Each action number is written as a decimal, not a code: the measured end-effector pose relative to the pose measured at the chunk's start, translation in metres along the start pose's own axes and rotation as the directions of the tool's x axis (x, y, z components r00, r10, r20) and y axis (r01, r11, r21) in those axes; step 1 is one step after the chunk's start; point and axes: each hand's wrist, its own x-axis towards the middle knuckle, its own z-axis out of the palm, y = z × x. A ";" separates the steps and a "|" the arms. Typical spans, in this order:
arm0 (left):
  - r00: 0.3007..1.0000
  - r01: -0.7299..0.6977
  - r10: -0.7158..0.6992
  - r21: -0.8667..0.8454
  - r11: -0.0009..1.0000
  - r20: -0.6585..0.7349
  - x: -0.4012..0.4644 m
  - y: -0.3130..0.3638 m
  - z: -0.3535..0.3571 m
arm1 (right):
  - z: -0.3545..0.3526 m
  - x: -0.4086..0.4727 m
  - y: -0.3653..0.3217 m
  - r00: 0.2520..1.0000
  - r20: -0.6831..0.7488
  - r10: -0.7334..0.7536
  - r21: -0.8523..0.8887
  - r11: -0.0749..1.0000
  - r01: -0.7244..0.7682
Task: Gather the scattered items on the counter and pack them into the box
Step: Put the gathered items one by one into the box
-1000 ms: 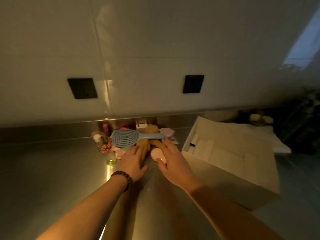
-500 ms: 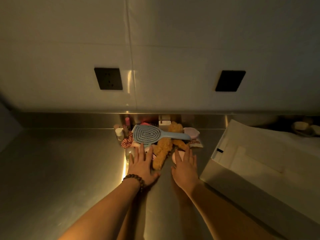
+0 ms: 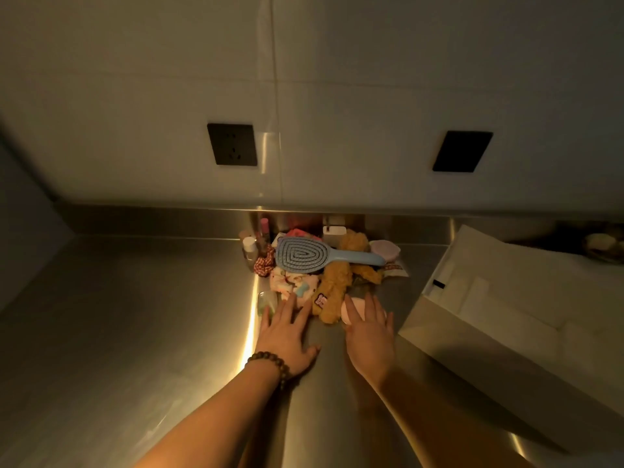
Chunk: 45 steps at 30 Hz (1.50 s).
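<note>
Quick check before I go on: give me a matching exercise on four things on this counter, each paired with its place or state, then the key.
Things:
1. hairbrush
2. box
3. left hand
4. small bottle

Places or states:
A. open, at the right of the pile
B. flat, fingers straight, near side of the pile, beaded bracelet on its wrist
C. lying on top of the pile, handle pointing right
D. upright at the pile's left edge, near the back wall

Pairs: 1-C, 2-A, 3-B, 4-D
</note>
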 end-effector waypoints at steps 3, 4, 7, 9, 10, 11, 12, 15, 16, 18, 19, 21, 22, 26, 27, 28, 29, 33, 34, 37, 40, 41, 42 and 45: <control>1.000 -0.017 0.017 -0.030 0.999 -0.020 -0.020 0.004 0.000 | 0.005 -0.016 -0.002 1.000 0.012 -0.024 0.009 1.000 0.023; 0.999 -0.030 0.028 -0.038 0.999 -0.035 -0.026 0.005 0.000 | 0.006 -0.021 -0.003 0.999 0.016 -0.032 0.012 0.999 0.031; 0.988 -0.027 0.011 -0.099 0.995 -0.152 -0.041 0.006 -0.002 | 0.008 -0.034 -0.004 0.996 0.017 -0.082 0.039 0.996 0.081; 0.970 0.009 -0.043 -0.143 0.990 -0.238 -0.043 0.002 -0.005 | 0.006 -0.039 -0.002 0.994 -0.004 -0.108 0.095 0.990 0.108; 0.966 0.033 -0.072 -0.159 0.987 -0.250 -0.041 -0.001 -0.008 | 0.004 -0.039 0.000 0.994 -0.010 -0.112 0.122 0.986 0.112; 0.968 0.068 -0.108 -0.177 0.982 -0.228 -0.037 -0.005 -0.010 | 0.002 -0.039 0.003 0.994 -0.005 -0.110 0.138 0.984 0.110; 0.973 0.110 -0.146 -0.194 0.975 -0.180 -0.032 -0.010 -0.012 | 0.000 -0.038 0.006 0.994 0.009 -0.107 0.146 0.984 0.104; 0.981 0.190 -0.194 -0.215 0.958 0.003 -0.019 -0.019 -0.014 | -0.003 -0.033 0.014 0.990 0.079 -0.116 0.168 0.980 0.102; 0.982 0.187 -0.183 -0.218 0.958 0.041 -0.017 -0.020 -0.012 | -0.004 -0.032 0.015 0.987 0.097 -0.126 0.172 0.979 0.109; 0.985 0.168 -0.158 -0.206 0.964 0.066 -0.016 -0.020 -0.008 | -0.004 -0.032 0.015 0.983 0.116 -0.139 0.163 0.979 0.119; 0.987 0.162 -0.153 -0.205 0.965 0.059 -0.018 -0.020 -0.006 | -0.003 -0.033 0.015 0.984 0.121 -0.134 0.157 0.981 0.115; 0.990 0.137 -0.137 -0.226 0.964 0.015 -0.022 -0.019 -0.003 | -0.002 -0.036 0.012 0.986 0.118 -0.115 0.150 0.984 0.097; 0.993 0.113 -0.119 -0.240 0.964 -0.008 -0.025 -0.018 -0.002 | -0.003 -0.039 0.011 0.988 0.113 -0.107 0.156 0.984 0.089; 0.998 0.048 -0.057 -0.261 0.964 -0.028 -0.032 -0.008 -0.004 | -0.011 -0.047 0.007 0.991 0.039 -0.129 0.239 0.964 0.116; 0.998 0.044 -0.053 -0.270 0.962 -0.027 -0.032 -0.004 -0.006 | -0.016 -0.049 0.005 0.991 0.005 -0.137 0.271 0.954 0.130; 0.998 0.037 -0.051 -0.289 0.957 -0.040 -0.031 0.001 -0.010 | -0.024 -0.050 0.004 0.990 -0.039 -0.139 0.305 0.941 0.144; 0.997 0.023 -0.047 -0.316 0.949 -0.067 -0.029 0.008 -0.016 | -0.033 -0.051 0.002 0.986 -0.088 -0.138 0.334 0.929 0.160; 0.970 -0.121 0.025 -0.391 0.912 -0.241 -0.006 0.050 -0.054 | -0.087 -0.045 0.009 0.958 -0.261 -0.122 0.334 0.919 0.208; 0.958 -0.163 0.048 -0.400 0.902 -0.281 0.002 0.064 -0.066 | -0.102 -0.043 0.017 0.947 -0.303 -0.111 0.320 0.924 0.211; 0.926 -0.267 0.121 -0.396 0.879 -0.357 0.027 0.105 -0.098 | -0.144 -0.036 0.055 0.909 -0.417 -0.009 0.350 0.921 0.170; 0.907 -0.346 0.199 -0.388 0.854 -0.371 0.049 0.145 -0.120 | -0.174 -0.031 0.111 0.876 -0.461 0.140 0.403 0.913 0.066; 0.902 -0.367 0.222 -0.385 0.847 -0.371 0.054 0.157 -0.124 | -0.180 -0.030 0.131 0.877 -0.447 0.178 0.373 0.928 0.002; 0.896 -0.388 0.248 -0.378 0.840 -0.369 0.059 0.169 -0.126 | -0.183 -0.028 0.151 0.885 -0.414 0.214 0.333 0.940 -0.072; 0.874 -0.459 0.335 -0.371 0.807 -0.353 0.074 0.201 -0.123 | -0.183 -0.026 0.201 0.921 -0.287 0.264 0.215 0.955 -0.206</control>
